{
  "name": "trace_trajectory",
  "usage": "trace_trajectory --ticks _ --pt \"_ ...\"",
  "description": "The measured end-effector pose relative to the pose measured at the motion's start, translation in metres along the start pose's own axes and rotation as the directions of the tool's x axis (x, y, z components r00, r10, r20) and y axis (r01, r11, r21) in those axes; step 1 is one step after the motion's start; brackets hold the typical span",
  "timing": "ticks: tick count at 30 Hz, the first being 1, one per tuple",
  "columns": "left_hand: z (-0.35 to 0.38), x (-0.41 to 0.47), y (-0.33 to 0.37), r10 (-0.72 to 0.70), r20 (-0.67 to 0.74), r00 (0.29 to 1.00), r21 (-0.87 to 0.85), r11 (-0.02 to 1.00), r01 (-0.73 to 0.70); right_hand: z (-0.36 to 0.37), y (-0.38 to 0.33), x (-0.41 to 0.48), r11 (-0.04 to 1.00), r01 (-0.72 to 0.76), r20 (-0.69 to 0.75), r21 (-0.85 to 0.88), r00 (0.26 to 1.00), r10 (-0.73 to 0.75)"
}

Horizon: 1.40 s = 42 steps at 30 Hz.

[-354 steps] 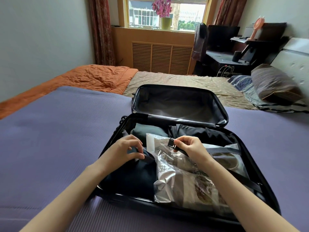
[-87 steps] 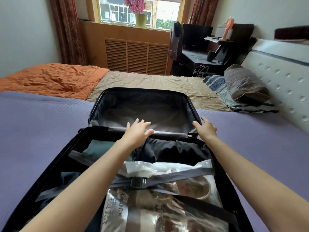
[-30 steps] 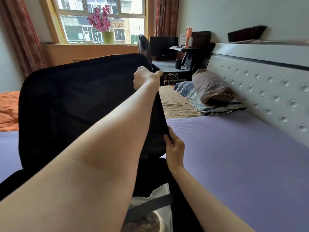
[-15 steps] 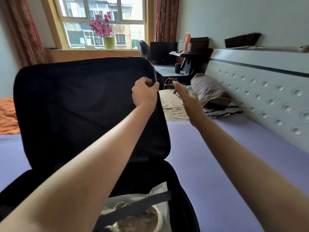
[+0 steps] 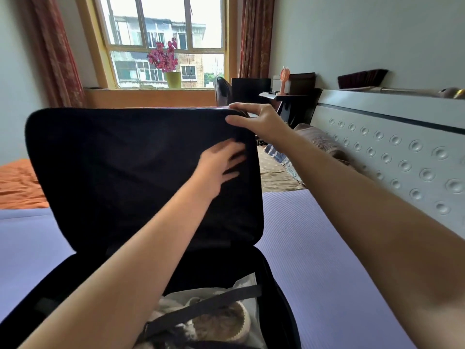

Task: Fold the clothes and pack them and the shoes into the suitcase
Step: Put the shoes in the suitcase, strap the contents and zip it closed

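A black suitcase lies on the purple bed with its lid [image 5: 120, 172] raised almost upright, inner lining facing me. My right hand [image 5: 254, 119] grips the lid's top right corner, thumb on the lining and fingers over the rim. My left hand [image 5: 219, 162] is blurred, fingers spread and straight against the lining just below. In the suitcase base [image 5: 279, 280], shoes in a clear plastic bag [image 5: 221, 316] sit under a grey strap [image 5: 208, 306]. The folded clothes are hidden by my arms.
Purple bedding [image 5: 314, 248] surrounds the suitcase. An orange quilt [image 5: 17, 182] lies far left. A grey headboard [image 5: 392, 152] runs along the right, with pillows [image 5: 314, 137] beside it. A desk [image 5: 284, 99] and a window with a flower pot [image 5: 173, 79] stand behind.
My right hand has moved from the air onto the lid's top right corner and taken hold. My left hand has let go of that edge and slid down onto the lining.
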<state>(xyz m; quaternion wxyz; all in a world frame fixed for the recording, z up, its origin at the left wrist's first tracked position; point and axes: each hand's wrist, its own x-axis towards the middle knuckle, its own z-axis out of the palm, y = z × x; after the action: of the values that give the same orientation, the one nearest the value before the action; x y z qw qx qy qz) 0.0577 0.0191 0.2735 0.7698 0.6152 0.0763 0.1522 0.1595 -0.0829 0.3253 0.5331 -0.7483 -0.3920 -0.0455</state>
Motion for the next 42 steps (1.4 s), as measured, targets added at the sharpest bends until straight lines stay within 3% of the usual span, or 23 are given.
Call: trace_trajectory --ticks 2,4,5,6,7,8,9,10,11,13,19,22,29,36,39,42 --pt "-0.022 -0.005 0.025 -0.076 -0.054 0.996 -0.265 0.963 0.059 -0.001 -0.001 -0.008 0.999 0.004 -0.002 0.044 1.0 -0.004" --pt "-0.041 -0.011 0.047 -0.013 -0.222 0.975 -0.284 0.957 -0.052 0.002 -0.003 -0.016 0.998 0.014 -0.017 0.06 1.0 -0.013" --pt "-0.048 -0.014 0.055 0.124 -0.343 0.931 -0.107 0.98 -0.169 0.003 -0.004 -0.019 0.998 0.021 -0.03 0.055 0.999 -0.019" --pt "-0.055 -0.016 0.062 0.345 -0.414 0.842 0.176 0.938 -0.298 0.003 -0.004 -0.021 0.998 0.027 -0.045 0.05 0.999 -0.025" --pt "-0.061 -0.019 0.07 0.59 -0.354 0.726 0.477 0.781 -0.403 0.003 -0.004 -0.025 0.998 0.036 -0.056 0.045 0.998 -0.034" --pt "-0.067 -0.021 0.079 0.749 -0.178 0.638 0.69 0.558 -0.461 0.004 -0.005 -0.029 0.998 0.048 -0.066 0.037 0.997 -0.045" --pt "-0.071 -0.023 0.089 0.782 0.031 0.622 0.803 0.352 -0.482 0.005 -0.006 -0.032 0.998 0.062 -0.071 0.025 0.996 -0.06" --pt "-0.075 -0.023 0.099 0.715 0.194 0.671 0.85 0.219 -0.479 0.005 -0.008 -0.036 0.997 0.071 -0.072 0.015 0.995 -0.07" --pt "-0.078 -0.022 0.108 0.594 0.291 0.75 0.874 0.154 -0.461 0.005 -0.011 -0.041 0.997 0.074 -0.074 0.007 0.995 -0.073" --pt "-0.083 -0.018 0.116 0.321 0.362 0.875 0.899 0.129 -0.419 0.004 -0.015 -0.05 0.997 0.07 -0.075 -0.01 0.995 -0.071" --pt "-0.081 -0.018 0.131 -0.005 0.334 0.943 0.942 -0.021 -0.334 -0.005 -0.029 -0.087 0.991 0.116 -0.038 -0.068 0.992 -0.119" --pt "-0.078 -0.028 0.143 -0.181 0.298 0.937 0.952 -0.015 -0.306 -0.008 -0.031 -0.102 0.992 0.11 -0.001 -0.064 0.994 -0.11" --pt "-0.069 -0.043 0.122 -0.089 0.422 0.902 0.903 -0.048 -0.427 -0.011 -0.021 -0.126 0.949 0.222 -0.017 -0.224 0.973 -0.231" --pt "-0.065 -0.051 0.12 -0.27 0.307 0.913 0.932 -0.107 -0.346 -0.015 -0.028 -0.149 0.909 0.259 -0.016 -0.326 0.96 -0.279" --pt "-0.061 -0.061 0.109 -0.227 0.316 0.921 0.923 -0.153 -0.354 -0.014 -0.024 -0.165 0.931 0.228 -0.028 -0.285 0.969 -0.246" --pt "-0.061 -0.074 0.094 -0.148 0.359 0.922 0.897 -0.218 -0.384 -0.013 -0.019 -0.184 0.995 0.084 -0.023 -0.051 0.996 -0.085"
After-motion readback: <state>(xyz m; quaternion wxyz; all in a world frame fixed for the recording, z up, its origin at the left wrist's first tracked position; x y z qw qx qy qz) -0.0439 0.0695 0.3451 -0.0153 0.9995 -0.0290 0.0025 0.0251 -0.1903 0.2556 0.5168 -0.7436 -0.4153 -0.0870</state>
